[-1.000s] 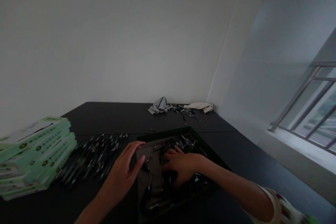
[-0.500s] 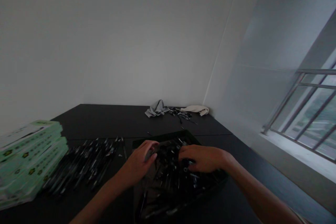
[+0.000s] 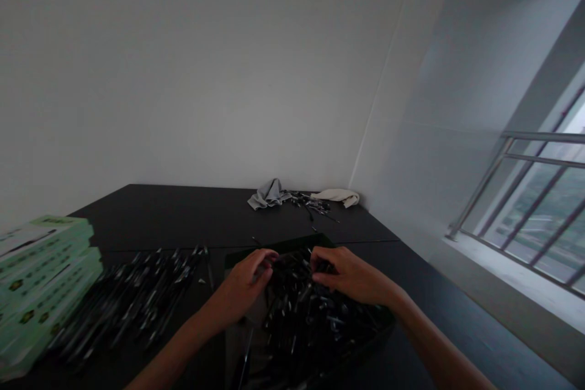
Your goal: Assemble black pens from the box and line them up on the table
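My left hand (image 3: 244, 283) and my right hand (image 3: 350, 274) reach over a heap of black pens (image 3: 311, 323) in a dark, low-sided tray (image 3: 278, 245). Their fingertips curl down at the far side of the heap, a small gap between them. Thin dark pens lie at the fingertips, but I cannot tell whether either hand grips one. The lower part of the heap is blurred. To the left of the tray, many loose pens (image 3: 128, 301) lie side by side on the black table (image 3: 159, 219).
A stack of green-and-white boxes (image 3: 41, 286) stands at the left table edge. At the far edge lie a grey cloth (image 3: 269, 195), a cream cloth (image 3: 336, 197) and a small pen pile (image 3: 311, 202). Walls bound the back; a railed window (image 3: 525, 201) is at right.
My hands have come together at the far side of the tray, with the right hand moved up and left. The view has turned slightly right, showing more of the pen heap.
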A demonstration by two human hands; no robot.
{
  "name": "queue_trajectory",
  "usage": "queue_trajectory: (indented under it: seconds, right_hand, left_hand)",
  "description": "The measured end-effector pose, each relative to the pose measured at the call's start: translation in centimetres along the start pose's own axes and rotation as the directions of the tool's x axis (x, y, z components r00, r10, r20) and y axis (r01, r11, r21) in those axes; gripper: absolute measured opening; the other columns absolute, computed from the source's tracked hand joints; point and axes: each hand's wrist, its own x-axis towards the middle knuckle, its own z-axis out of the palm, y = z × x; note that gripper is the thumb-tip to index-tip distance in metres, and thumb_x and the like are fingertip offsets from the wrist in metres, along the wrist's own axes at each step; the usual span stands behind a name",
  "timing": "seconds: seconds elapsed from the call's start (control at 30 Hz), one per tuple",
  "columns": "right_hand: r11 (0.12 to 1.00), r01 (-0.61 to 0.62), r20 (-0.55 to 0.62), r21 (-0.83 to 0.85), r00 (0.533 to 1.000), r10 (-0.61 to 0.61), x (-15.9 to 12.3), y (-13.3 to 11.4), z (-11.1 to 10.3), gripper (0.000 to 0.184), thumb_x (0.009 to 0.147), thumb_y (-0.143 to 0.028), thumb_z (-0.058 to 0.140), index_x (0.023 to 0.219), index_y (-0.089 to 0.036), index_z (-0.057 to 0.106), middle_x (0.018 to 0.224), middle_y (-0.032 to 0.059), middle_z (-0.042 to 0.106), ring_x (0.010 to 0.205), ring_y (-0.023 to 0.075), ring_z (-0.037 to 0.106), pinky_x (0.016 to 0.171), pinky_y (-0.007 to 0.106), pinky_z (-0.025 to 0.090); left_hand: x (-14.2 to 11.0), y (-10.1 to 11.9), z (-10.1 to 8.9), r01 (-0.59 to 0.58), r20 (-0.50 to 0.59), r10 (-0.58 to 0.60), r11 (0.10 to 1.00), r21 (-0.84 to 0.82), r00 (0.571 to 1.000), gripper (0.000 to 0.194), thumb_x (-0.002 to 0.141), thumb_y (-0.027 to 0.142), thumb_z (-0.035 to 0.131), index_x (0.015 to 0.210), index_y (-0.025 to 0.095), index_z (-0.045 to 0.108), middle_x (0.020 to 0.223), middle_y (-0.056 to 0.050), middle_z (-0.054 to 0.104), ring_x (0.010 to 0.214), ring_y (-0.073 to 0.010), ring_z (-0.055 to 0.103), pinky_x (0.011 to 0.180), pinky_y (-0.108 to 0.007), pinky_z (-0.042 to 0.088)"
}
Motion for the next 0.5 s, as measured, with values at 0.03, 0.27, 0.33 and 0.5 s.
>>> queue_trajectory:
  seconds: [0.03,0.27,0.33,0.5]
  right_hand:
    - [1.0,-0.004,0.005,0.016,1.0,0.004,0.1,0.0,0.1,0.006,0.082,-0.021,0.056,0.087,-0.018,0.055,0.079,-0.0014,0.058,0.064,0.011,0.055,0.059,0.021,0.04]
    - [0.977,-0.054,-0.115,0.208,0.99,0.079,1.3,-0.9,2.0,0.01,0.087,-0.029,0.051,0.088,-0.019,0.053,0.071,-0.0037,0.054,0.055,0.0097,0.054,0.051,0.02,0.039]
    - [0.972,-0.036,-0.166,0.23,0.983,0.075,1.7,-1.5,2.5,0.01,0.087,-0.03,0.052,0.088,-0.02,0.053,0.073,-0.0032,0.056,0.059,0.0106,0.055,0.053,0.021,0.039]
    - [0.99,0.013,-0.169,0.143,0.986,0.012,1.9,-2.1,2.3,0.016,0.09,-0.033,0.048,0.098,-0.02,0.053,0.078,-0.0009,0.06,0.07,0.0132,0.057,0.061,0.023,0.041]
  left_hand:
    - [0.0,0.0,-0.1,0.015,0.0,-0.015,1.0,-0.007,1.0,0.027,0.092,0.033,0.048,0.113,0.017,0.053,0.114,-0.008,0.06,0.104,-0.0232,0.057,0.093,-0.047,0.043]
    - [-0.5,2.3,-0.6,0.055,0.28,-0.017,0.99,-0.128,0.96,0.032,0.093,0.04,0.043,0.12,0.024,0.05,0.117,-0.003,0.061,0.109,-0.0172,0.056,0.095,-0.03,0.043]
    - [-0.8,3.1,-0.3,0.056,0.358,0.003,0.986,-0.154,0.934,0.032,0.093,0.041,0.04,0.117,0.023,0.051,0.109,-0.002,0.064,0.098,-0.0158,0.061,0.086,-0.027,0.047]
    - [-0.6,3.8,0.4,0.1,0.297,-0.078,0.993,-0.059,0.952,0.027,0.096,0.038,0.029,0.097,0.02,0.049,0.073,0.002,0.06,0.062,-0.0131,0.057,0.058,-0.023,0.044]
